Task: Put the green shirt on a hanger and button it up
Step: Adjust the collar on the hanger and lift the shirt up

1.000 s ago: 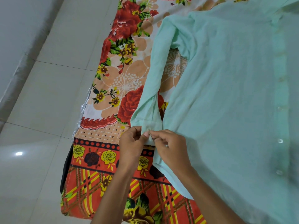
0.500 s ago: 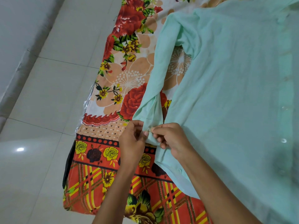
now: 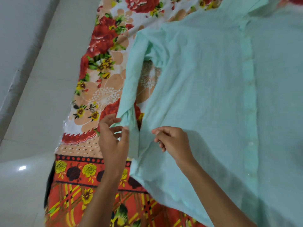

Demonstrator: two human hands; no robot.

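Lying on floral sheet (image 3: 101,89), green shirt (image 3: 205,95)

Shirt (image 3: 213,95) on bedsheet (image 3: 105,89) — sleeve (image 3: 131,82) left, floor (image 3: 32,112) beyond.

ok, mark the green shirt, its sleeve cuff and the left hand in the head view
green shirt (image 3: 205,89): head view, on the open front panel.
sleeve cuff (image 3: 131,128): head view, on the sleeve's lower end beside the thumb.
left hand (image 3: 113,143): head view, on the back of the hand.
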